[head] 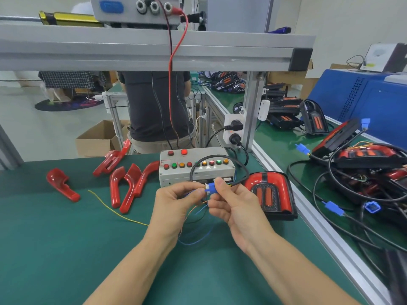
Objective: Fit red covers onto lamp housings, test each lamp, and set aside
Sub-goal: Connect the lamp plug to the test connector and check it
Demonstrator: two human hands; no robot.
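A green bench mat (66, 249) fills the head view, with a grey test box (196, 166) at its far edge. Loose red covers (123, 183) lie to the left. The left hand (176, 205) and right hand (235, 208) both pinch a blue connector (211, 187) (white plug at its left end). A covered lamp (269, 194) lies just right of them.

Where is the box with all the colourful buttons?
In the head view, the grey button box sits on the green table just beyond both hands, between the loose red covers on its left and the finished lamp on its right.
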